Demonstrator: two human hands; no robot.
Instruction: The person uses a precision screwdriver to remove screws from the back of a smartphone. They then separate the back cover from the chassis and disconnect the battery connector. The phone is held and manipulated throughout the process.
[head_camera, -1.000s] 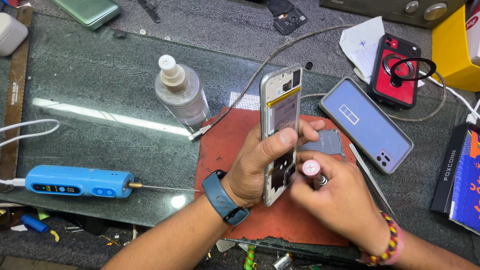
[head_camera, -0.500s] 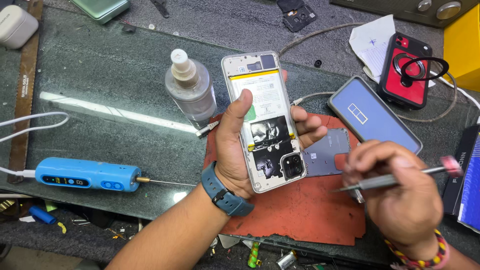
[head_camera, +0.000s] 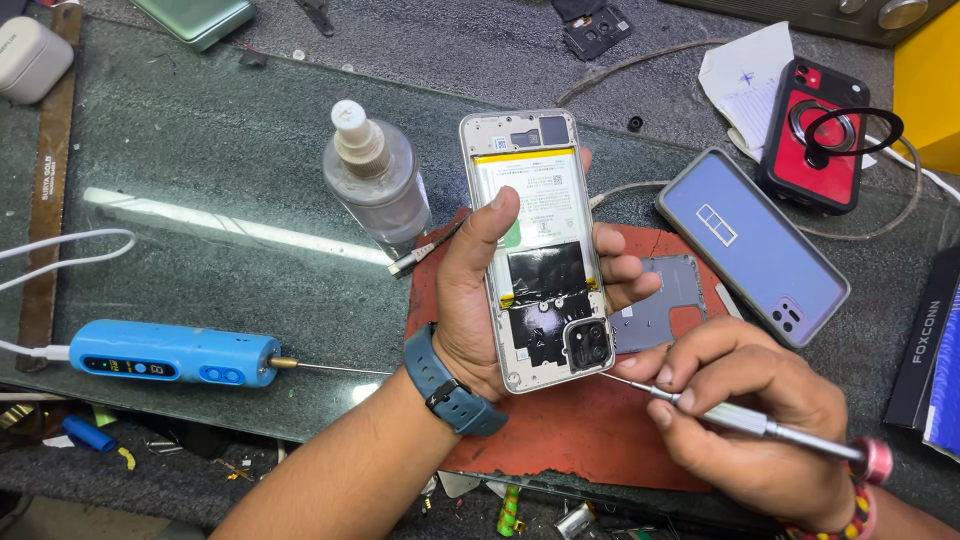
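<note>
My left hand (head_camera: 478, 300) holds an opened phone (head_camera: 535, 245) with its back off, its battery and camera module showing, thumb resting on the battery. My right hand (head_camera: 750, 415) grips a thin metal screwdriver (head_camera: 760, 428) with a pink cap, its tip touching the phone's lower right corner near the camera. Both hands hover over a red work mat (head_camera: 590, 430). A grey inner cover plate (head_camera: 660, 305) lies on the mat just right of the phone. A blue watch sits on my left wrist.
A clear spray bottle (head_camera: 375, 180) stands left of the phone. A blue electric screwdriver (head_camera: 170, 353) lies at the left on the glass top. A lilac-cased phone (head_camera: 750, 245) and a red phone case (head_camera: 810, 135) with a ring lie to the right. Cables run across the bench.
My left hand turned the phone from edge-on to flat, its open back facing up. My right hand swung out to the right, then brought the screwdriver tip to the phone's lower corner.
</note>
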